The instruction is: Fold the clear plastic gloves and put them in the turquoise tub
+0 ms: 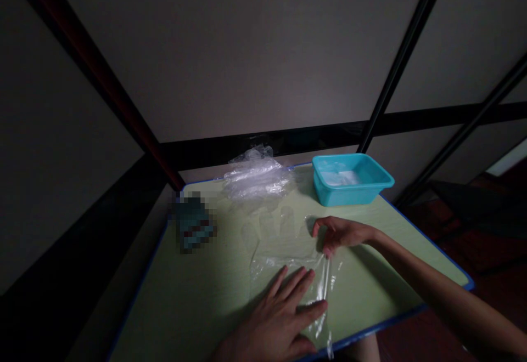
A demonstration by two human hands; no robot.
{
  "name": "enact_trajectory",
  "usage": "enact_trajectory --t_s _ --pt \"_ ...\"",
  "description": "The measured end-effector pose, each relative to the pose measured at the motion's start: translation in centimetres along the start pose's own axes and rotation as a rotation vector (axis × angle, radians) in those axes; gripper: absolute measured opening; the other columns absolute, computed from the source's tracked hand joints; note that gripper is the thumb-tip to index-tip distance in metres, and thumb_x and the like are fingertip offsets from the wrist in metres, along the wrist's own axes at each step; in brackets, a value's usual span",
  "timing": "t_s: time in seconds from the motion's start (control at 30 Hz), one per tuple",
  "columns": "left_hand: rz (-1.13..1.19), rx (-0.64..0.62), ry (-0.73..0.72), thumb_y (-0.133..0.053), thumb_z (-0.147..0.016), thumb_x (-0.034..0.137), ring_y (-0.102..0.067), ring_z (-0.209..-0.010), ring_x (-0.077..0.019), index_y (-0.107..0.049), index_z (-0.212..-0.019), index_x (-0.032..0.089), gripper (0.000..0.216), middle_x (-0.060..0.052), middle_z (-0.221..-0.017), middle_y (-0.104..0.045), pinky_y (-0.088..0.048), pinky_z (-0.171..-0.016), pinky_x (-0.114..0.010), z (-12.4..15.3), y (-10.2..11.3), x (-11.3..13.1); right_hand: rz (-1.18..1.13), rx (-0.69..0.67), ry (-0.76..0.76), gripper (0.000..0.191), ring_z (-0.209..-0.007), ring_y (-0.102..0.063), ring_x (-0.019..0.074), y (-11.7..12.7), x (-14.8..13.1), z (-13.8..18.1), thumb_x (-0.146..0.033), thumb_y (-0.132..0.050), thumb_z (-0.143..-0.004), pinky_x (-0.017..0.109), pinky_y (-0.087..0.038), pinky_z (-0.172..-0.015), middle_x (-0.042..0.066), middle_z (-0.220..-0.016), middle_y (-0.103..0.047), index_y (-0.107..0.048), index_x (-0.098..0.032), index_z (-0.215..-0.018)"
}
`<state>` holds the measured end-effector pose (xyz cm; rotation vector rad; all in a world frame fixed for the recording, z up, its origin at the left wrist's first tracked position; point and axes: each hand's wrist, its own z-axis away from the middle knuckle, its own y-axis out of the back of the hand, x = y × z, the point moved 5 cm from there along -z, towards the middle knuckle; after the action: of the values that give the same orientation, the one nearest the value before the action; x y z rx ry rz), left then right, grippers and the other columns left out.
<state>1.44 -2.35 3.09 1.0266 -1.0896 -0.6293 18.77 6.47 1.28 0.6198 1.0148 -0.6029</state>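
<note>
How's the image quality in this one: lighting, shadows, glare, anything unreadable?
Head view: dim overall, its lower left corner nearly black; head view: white glare streaks on the clear plastic glove beside the left hand and on the plastic pile; head view: a shadow below the right arm on the table; head view: a pixelated patch hides detail.

We look forward and down from head height, near the table point(197, 285) filling the frame's lower middle.
</note>
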Motion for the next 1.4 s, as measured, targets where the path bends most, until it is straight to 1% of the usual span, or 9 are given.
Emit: enact_trajectory --t_s 0.2,0.37,0.43,0.77,0.93,1.03,1.17,1.27,1.4 --pt "0.007 0.028 -0.008 -0.057 -0.076 0.039 -0.007 -0.129 -0.0270 -0.025 -0.130 0.035 0.062 0.000 -0.143 0.001 -0.010 -0.103 -0.048 0.0 -0.1 0.1 -0.038 0.061 0.008 0.043 -0.045 -0.053 0.0101 0.0 0.4 0.6 -0.047 -0.055 -0.071 0.023 -0.040 -0.045 -0.003 -0.054 -0.057 -0.037 -0.015 -0.092" --pt "-0.011 0.014 -0.008 -0.057 -0.076 0.039 -0.006 -0.129 -0.0267 -0.023 -0.130 0.035 0.064 -0.002 -0.143 0.002 -0.010 -0.103 -0.048 0.0 -0.3 0.0 -0.129 0.019 0.089 0.061 -0.059 -0.057 0.0110 -0.8 -0.5 1.2 -0.026 -0.076 -0.051 0.025 -0.046 -0.056 -0.002 -0.070 -0.059 -0.039 -0.016 -0.098" --pt "-0.018 0.013 -0.010 -0.058 -0.076 0.039 -0.005 -0.129 -0.0267 -0.023 -0.130 0.035 0.065 -0.002 -0.143 0.001 -0.010 -0.103 -0.048 0.0 -0.4 -0.1 -0.148 0.042 0.091 0.059 -0.055 -0.057 0.0105 -1.0 -0.3 0.9 -0.024 -0.075 -0.052 0.024 -0.045 -0.053 -0.003 -0.067 -0.059 -0.039 -0.016 -0.097" --pt "0.013 0.021 -0.002 -0.056 -0.077 0.039 -0.007 -0.129 -0.0270 -0.025 -0.129 0.037 0.061 0.000 -0.143 0.001 -0.011 -0.102 -0.050 0.1 -0.3 0.1 0.068 0.307 0.087 0.044 -0.046 -0.054 0.0121 1.5 0.9 0.7 -0.033 -0.063 -0.065 0.024 -0.042 -0.043 -0.002 -0.057 -0.058 -0.038 -0.014 -0.096" --pt "0.044 0.015 0.040 -0.060 -0.072 0.044 -0.003 -0.129 -0.0277 -0.020 -0.130 0.039 0.071 0.001 -0.143 0.003 -0.013 -0.103 -0.048 0.8 0.8 0.2 0.278 0.524 0.217 0.020 -0.075 -0.056 0.0185 1.9 -1.6 1.4 -0.029 -0.051 -0.077 0.033 -0.044 -0.067 0.007 -0.083 -0.059 -0.050 -0.015 -0.090" --pt "0.064 0.035 0.130 -0.058 -0.073 0.043 -0.002 -0.129 -0.0283 -0.011 -0.133 0.037 0.077 0.001 -0.143 0.004 -0.015 -0.102 -0.048 1.2 1.4 0.2 0.512 0.430 0.405 0.026 -0.105 -0.046 0.0200 -0.5 -4.1 0.4 -0.024 -0.038 -0.085 0.036 -0.033 -0.091 0.010 -0.112 -0.053 -0.051 -0.016 -0.106" --pt "0.017 0.055 0.235 -0.051 -0.080 0.034 0.002 -0.129 -0.0270 -0.004 -0.135 0.029 0.072 -0.002 -0.143 0.004 -0.013 -0.102 -0.049 1.4 0.8 -0.1 0.876 0.138 0.613 0.044 -0.126 -0.020 0.0171 -4.5 -5.1 -2.3 -0.020 -0.030 -0.088 0.037 -0.018 -0.102 0.008 -0.137 -0.028 -0.027 -0.016 -0.131" --pt "-0.028 0.036 0.265 -0.054 -0.078 0.036 0.003 -0.129 -0.0270 -0.011 -0.134 0.028 0.072 -0.004 -0.143 0.000 -0.010 -0.102 -0.050 1.4 -0.1 -0.7 1.021 0.068 0.582 0.050 -0.128 -0.011 0.0194 -5.4 -4.2 -3.9 -0.027 -0.032 -0.088 0.041 -0.010 -0.103 0.008 -0.141 -0.016 -0.018 -0.016 -0.135" --pt "-0.062 0.055 0.237 -0.057 -0.076 0.038 -0.003 -0.129 -0.0262 -0.020 -0.132 0.031 0.068 -0.002 -0.143 -0.007 -0.010 -0.102 -0.051 1.8 -0.5 -1.6 1.108 0.167 0.457 0.050 -0.128 -0.009 0.0206 -5.2 -2.9 -3.7 -0.033 -0.031 -0.088 0.043 -0.009 -0.103 0.008 -0.141 -0.014 -0.018 -0.018 -0.135"
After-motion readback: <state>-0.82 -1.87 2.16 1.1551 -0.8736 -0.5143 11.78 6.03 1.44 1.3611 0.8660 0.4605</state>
